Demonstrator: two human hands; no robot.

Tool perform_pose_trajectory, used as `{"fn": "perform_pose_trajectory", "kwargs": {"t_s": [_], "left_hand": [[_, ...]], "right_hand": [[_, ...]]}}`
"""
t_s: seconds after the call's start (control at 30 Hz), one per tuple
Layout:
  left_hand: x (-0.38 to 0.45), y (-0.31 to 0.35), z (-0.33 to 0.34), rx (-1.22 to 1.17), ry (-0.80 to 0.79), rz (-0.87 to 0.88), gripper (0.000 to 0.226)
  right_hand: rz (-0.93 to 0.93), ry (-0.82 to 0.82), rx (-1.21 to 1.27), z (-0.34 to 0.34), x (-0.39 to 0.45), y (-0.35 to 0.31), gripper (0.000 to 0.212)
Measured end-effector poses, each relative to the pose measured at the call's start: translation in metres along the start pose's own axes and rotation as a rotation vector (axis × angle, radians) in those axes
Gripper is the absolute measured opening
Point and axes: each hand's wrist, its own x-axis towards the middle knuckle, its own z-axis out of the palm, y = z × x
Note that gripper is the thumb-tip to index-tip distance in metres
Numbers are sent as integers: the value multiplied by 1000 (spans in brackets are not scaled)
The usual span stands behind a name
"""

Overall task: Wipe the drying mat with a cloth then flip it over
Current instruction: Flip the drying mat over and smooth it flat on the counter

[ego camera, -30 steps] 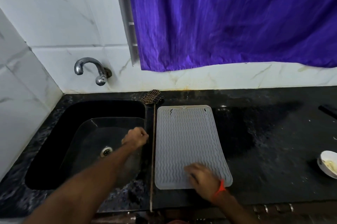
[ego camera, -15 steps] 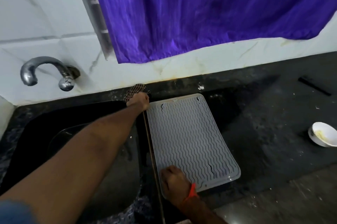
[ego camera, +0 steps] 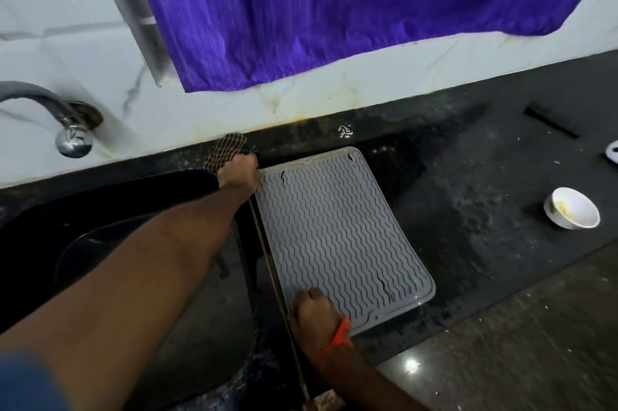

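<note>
The grey drying mat (ego camera: 337, 236), ribbed with wavy lines, lies flat on the black counter just right of the sink. A dark checked cloth (ego camera: 224, 150) sits bunched at the back of the counter, by the mat's far-left corner. My left hand (ego camera: 239, 174) reaches over the sink and its fingers are closed on the near side of that cloth. My right hand (ego camera: 312, 312), with an orange band on the wrist, rests with curled fingers on the mat's near-left corner, holding it down.
A black sink (ego camera: 140, 263) lies under my left arm, and a chrome tap (ego camera: 72, 133) sticks out of the wall. A white bowl (ego camera: 572, 208) with food residue stands on the wet counter (ego camera: 468, 210) at the right. A purple curtain (ego camera: 334, 9) hangs behind.
My left hand travelled from above the sink to the cloth at the back and closed on it. My right hand slid from the mat's near middle to its near-left corner. The view tilted.
</note>
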Motion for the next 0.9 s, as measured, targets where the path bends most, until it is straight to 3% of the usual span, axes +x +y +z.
{"fn": "perform_pose_trajectory", "kwargs": {"t_s": [0.2,0.57,0.9], "left_hand": [[1,-4,0,82,-6,103,33],[-9,8,-5,195,-46,39,28],[0,8,6,27,-60,-16,39]], "right_hand": [[43,-11,-6,6,-3,-4,32],[82,-10,1,10,-18,-9,28],[123,30,79,15,-24,-8,19]]}}
